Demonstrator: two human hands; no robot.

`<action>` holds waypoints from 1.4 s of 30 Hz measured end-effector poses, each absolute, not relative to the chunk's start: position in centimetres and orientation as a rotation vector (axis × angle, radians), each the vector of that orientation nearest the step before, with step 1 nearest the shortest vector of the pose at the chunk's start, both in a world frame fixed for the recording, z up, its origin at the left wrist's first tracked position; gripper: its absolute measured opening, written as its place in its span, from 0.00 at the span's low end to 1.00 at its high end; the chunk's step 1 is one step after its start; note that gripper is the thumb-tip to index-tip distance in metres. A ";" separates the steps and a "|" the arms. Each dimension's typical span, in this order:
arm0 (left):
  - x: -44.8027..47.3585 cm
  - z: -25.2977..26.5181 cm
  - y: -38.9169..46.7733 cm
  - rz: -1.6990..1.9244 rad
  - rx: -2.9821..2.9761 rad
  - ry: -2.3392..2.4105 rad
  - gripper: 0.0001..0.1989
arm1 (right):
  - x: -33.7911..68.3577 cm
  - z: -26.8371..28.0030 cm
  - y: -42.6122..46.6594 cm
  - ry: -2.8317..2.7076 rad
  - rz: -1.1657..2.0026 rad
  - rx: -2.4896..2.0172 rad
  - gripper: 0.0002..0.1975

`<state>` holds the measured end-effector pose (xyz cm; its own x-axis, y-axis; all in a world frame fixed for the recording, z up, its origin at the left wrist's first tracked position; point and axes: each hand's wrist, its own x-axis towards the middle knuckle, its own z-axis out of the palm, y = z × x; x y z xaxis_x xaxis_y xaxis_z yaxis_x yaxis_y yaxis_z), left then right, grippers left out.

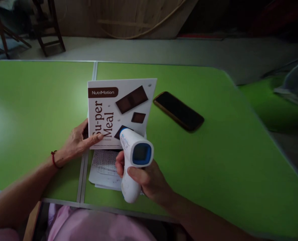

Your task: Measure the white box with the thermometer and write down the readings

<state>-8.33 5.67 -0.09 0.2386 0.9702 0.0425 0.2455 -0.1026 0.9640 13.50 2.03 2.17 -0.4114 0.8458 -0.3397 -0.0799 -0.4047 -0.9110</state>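
My left hand (pixel 82 137) grips the lower left edge of a white box (pixel 133 87) printed "NutriMotion Su-per Meal", thumb on the front face and fingers behind it. The box is held tilted up over the table. In my right hand (pixel 149 180) is a white infrared thermometer (pixel 130 180), wrapped by the fingers around its handle. Its blue-framed screen faces me and looks dark, and its front end points at the lower part of the box. Whether the two touch I cannot tell. Handwritten papers (pixel 105 164) lie under the box and thermometer.
A dark smartphone (pixel 179 110) in a brown case lies right of the box on the green table (pixel 214 160). A metal seam (pixel 82 180) crosses the tabletop. Wooden chairs (pixel 49 30) stand beyond the far left edge, and a green surface (pixel 266 103) is at the right.
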 end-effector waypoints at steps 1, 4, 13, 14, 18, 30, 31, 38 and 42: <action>-8.3 -0.1 5.7 0.952 1.550 1.165 0.25 | 13.5 2.2 2.1 -1.151 1.882 -1.143 0.09; -8.4 -0.2 5.6 0.941 1.548 1.151 0.25 | 13.7 2.0 2.1 -1.192 1.875 -1.152 0.09; -8.3 -0.2 5.7 0.945 1.549 1.157 0.26 | 13.9 1.7 2.1 -1.136 1.877 -1.207 0.09; -8.3 -0.2 5.7 0.947 1.550 1.163 0.26 | 13.8 1.7 2.1 -1.123 1.877 -1.215 0.10; -8.2 -0.1 5.8 0.952 1.553 1.165 0.26 | 13.8 1.4 2.0 -1.121 1.880 -1.222 0.10; -9.1 -1.0 5.7 1.114 1.551 1.255 0.27 | 20.6 1.8 4.6 -1.721 1.358 -1.183 0.11; -9.3 -1.1 5.9 1.134 1.564 1.277 0.27 | 21.7 1.4 5.1 -1.758 1.208 -1.248 0.14; -10.4 -2.7 6.9 1.135 1.719 1.463 0.27 | 26.6 -3.5 8.4 -2.177 0.479 -1.383 0.22; -11.0 -2.8 7.5 1.055 1.756 1.530 0.27 | 26.7 -5.1 9.3 -2.273 0.356 -1.364 0.20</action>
